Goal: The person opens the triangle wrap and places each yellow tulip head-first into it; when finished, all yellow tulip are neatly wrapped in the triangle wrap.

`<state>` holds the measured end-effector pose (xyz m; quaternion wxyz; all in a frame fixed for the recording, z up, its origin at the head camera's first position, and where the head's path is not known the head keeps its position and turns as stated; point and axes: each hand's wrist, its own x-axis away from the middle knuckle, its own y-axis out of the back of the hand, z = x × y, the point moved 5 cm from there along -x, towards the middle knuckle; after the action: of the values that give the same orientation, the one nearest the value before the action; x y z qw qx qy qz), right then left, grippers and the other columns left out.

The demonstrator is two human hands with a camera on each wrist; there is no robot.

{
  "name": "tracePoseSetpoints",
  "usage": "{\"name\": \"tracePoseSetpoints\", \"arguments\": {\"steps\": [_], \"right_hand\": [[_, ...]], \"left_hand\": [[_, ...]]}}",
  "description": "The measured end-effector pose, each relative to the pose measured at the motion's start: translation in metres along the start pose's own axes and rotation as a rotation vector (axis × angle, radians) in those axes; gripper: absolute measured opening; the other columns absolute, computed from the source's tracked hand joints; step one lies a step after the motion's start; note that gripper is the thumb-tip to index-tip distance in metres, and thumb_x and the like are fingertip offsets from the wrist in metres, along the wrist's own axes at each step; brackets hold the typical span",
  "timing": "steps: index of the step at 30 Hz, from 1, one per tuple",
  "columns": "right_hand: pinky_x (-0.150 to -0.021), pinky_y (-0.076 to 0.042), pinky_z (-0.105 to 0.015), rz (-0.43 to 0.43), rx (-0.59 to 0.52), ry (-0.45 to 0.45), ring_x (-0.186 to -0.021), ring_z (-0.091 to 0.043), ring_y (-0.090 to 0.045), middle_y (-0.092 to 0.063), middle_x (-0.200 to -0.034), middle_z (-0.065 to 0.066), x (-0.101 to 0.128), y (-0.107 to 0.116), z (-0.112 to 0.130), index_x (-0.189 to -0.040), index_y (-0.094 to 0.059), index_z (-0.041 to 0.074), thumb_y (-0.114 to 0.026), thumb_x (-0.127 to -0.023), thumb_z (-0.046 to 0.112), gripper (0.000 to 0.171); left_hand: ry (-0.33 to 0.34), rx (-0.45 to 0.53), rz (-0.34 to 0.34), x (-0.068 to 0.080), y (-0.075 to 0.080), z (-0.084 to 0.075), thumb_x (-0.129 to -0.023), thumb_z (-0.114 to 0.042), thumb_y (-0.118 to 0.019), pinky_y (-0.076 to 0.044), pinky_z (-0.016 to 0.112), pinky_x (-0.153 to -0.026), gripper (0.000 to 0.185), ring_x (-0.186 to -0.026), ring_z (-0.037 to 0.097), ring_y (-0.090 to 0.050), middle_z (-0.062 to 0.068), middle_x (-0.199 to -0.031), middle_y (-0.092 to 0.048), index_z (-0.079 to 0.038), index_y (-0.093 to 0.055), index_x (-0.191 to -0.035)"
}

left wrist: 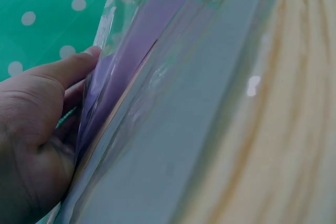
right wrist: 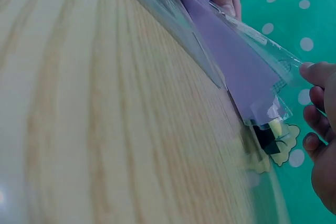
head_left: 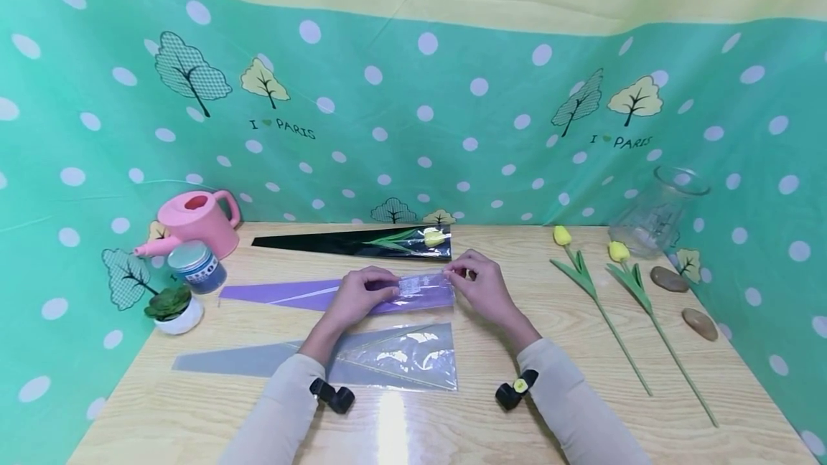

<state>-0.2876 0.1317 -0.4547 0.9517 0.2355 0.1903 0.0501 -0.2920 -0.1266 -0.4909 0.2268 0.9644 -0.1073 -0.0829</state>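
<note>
Two hands meet over the wide end of a purple sleeve (head_left: 336,294) that lies across the middle of the wooden table (head_left: 646,422); the left hand (head_left: 358,298) pinches its clear open edge, thumb on top and fingers curled beneath, as the left wrist view shows; the right hand (head_left: 481,285) pinches the same edge at the corner, fingertips (right wrist: 314,73) closed on the film and lifting it a little off the wood. Behind the purple sleeve lies a black sleeve (head_left: 336,241) with a yellow tulip (head_left: 434,237) inside; in front of it, nearer the person, lies a clear sleeve (head_left: 388,359), flat on the table. To the right, well apart from the hands, two loose tulips (head_left: 584,275) lie side by side, stems pointing toward the person; beyond them stands a glass vase (head_left: 655,210) and two stones (head_left: 685,300). At the left edge stand a pink watering can (head_left: 197,221), a small jar (head_left: 197,265) and a potted succulent (head_left: 171,307).
</note>
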Motion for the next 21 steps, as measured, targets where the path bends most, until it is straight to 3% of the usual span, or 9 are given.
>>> {"name": "tracePoseSetpoints", "arguments": {"steps": [8, 13, 17, 21], "right_hand": [[-0.063, -0.047, -0.018, 0.023, -0.037, -0.063, -0.077, -0.017, -0.055, -0.068, -0.093, 0.000, 0.001, 0.000, 0.001, -0.098, -0.079, 0.015, -0.078, -0.091, 0.012, 0.008], [-0.070, -0.055, -0.021, 0.063, -0.070, -0.123, -0.085, -0.018, -0.060, -0.069, -0.100, -0.004, 0.007, 0.009, -0.002, -0.109, -0.077, 0.013, -0.076, -0.094, 0.016, 0.016], [-0.075, -0.058, -0.023, 0.066, -0.101, -0.188, -0.089, -0.017, -0.064, -0.070, -0.106, -0.010, 0.014, 0.031, -0.012, -0.118, -0.073, 0.011, -0.073, -0.096, 0.019, 0.023], [-0.081, -0.058, -0.019, 0.014, -0.088, -0.223, -0.093, -0.010, -0.067, -0.071, -0.111, -0.013, 0.023, 0.067, -0.025, -0.122, -0.071, 0.006, -0.071, -0.098, 0.017, 0.026]], "left_hand": [[-0.020, -0.046, -0.067, -0.001, -0.001, -0.008, -0.087, -0.023, -0.084, -0.052, 0.045, -0.107, 0.012, -0.110, 0.022, -0.071, -0.001, -0.107, -0.078, -0.020, -0.083, -0.099], [-0.037, -0.063, -0.107, -0.002, -0.001, -0.013, -0.086, -0.022, -0.085, -0.052, 0.045, -0.106, 0.011, -0.108, 0.021, -0.071, -0.001, -0.105, -0.078, -0.019, -0.083, -0.097], [-0.047, -0.066, -0.136, -0.003, 0.001, -0.014, -0.086, -0.018, -0.085, -0.052, 0.045, -0.107, 0.012, -0.108, 0.023, -0.072, 0.002, -0.105, -0.079, -0.016, -0.083, -0.097], [-0.051, -0.067, -0.164, -0.003, 0.004, -0.013, -0.085, -0.016, -0.085, -0.052, 0.045, -0.107, 0.011, -0.108, 0.025, -0.072, 0.004, -0.105, -0.079, -0.015, -0.083, -0.096]]}}
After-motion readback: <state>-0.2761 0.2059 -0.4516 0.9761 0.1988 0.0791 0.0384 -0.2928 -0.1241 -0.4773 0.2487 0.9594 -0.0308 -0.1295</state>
